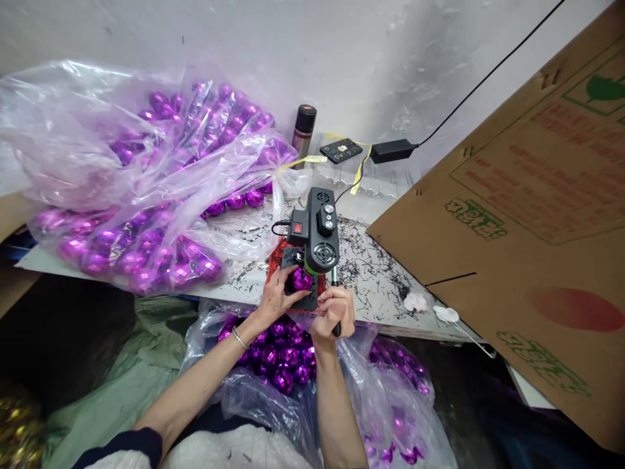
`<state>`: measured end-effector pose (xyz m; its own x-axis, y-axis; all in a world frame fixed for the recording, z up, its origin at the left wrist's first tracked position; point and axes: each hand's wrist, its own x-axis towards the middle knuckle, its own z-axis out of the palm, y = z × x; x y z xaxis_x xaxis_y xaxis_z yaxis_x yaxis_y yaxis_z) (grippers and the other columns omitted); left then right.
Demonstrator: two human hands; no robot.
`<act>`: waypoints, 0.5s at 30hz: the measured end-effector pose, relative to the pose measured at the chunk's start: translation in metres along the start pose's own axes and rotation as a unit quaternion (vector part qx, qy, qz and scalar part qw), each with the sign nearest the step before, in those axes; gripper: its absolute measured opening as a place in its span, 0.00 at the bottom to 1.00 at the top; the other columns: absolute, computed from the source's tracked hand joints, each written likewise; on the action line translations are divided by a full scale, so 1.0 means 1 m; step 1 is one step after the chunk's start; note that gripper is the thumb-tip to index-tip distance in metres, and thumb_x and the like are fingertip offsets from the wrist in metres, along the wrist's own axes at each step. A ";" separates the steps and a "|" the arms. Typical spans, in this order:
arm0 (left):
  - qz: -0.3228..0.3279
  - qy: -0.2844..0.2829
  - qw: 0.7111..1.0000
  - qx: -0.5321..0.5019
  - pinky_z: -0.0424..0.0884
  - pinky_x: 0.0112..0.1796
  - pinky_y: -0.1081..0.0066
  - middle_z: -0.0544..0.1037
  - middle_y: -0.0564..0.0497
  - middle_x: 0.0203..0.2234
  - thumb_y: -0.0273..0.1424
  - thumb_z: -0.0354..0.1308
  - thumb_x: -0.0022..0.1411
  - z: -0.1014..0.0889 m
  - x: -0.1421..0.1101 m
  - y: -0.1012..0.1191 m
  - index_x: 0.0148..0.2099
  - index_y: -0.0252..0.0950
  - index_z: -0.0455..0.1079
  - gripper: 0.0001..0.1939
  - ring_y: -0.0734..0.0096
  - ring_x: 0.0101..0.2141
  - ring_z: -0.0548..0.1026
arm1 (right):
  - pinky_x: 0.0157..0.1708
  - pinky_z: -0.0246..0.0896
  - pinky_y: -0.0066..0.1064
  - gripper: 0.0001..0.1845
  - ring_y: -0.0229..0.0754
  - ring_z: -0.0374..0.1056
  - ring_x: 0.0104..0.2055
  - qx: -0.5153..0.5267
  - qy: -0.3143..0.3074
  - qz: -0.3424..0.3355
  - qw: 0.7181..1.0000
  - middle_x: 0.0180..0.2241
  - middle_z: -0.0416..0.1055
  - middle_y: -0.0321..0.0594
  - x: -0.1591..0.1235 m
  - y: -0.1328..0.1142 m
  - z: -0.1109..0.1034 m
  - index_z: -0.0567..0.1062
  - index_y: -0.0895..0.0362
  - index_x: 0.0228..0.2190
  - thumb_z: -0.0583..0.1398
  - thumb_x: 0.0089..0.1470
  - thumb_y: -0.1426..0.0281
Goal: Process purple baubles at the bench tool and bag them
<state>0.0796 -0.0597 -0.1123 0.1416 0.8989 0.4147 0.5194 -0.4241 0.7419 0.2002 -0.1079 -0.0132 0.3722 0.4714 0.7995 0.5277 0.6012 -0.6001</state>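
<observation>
A small black bench machine (316, 236) with a red switch stands at the table's front edge. Under its head sits a shiny purple faceted ball (301, 279). My left hand (278, 294) curls round that ball and holds it on the machine's base. My right hand (334, 312) is closed in a fist around the machine's black lever handle (335, 280), just right of the ball. A thin bracelet shows on my left wrist.
A large clear bag of purple balls (141, 189) fills the table's left. Another open bag of them (288, 365) lies below the table edge near my lap. A big cardboard sheet (527, 215) leans at right. Black shavings litter the tabletop (375, 273). A flask (303, 130), remote and power adapter stand behind.
</observation>
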 end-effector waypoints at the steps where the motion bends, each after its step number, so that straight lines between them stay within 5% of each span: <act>1: 0.002 0.002 1.000 0.000 0.78 0.59 0.52 0.84 0.43 0.54 0.40 0.74 0.64 0.000 0.000 0.000 0.65 0.42 0.69 0.31 0.52 0.55 0.83 | 0.32 0.66 0.34 0.22 0.37 0.68 0.28 0.000 0.003 -0.006 1.000 0.27 0.69 0.33 -0.002 0.003 0.001 0.67 0.52 0.25 0.48 0.73 0.72; 15: -0.020 -0.013 1.000 -0.008 0.75 0.63 0.47 0.84 0.42 0.55 0.42 0.74 0.64 0.000 0.001 0.004 0.64 0.41 0.70 0.31 0.50 0.56 0.83 | 0.35 0.67 0.38 0.22 0.36 0.67 0.25 0.008 0.047 -0.028 0.998 0.25 0.66 0.31 -0.007 0.013 0.008 0.64 0.52 0.24 0.48 0.73 0.70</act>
<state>0.0822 -0.0608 -0.1091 0.1428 0.9174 0.3715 0.5107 -0.3898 0.7663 0.1984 -0.0979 -0.0267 0.4127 0.3748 0.8302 0.5376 0.6356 -0.5541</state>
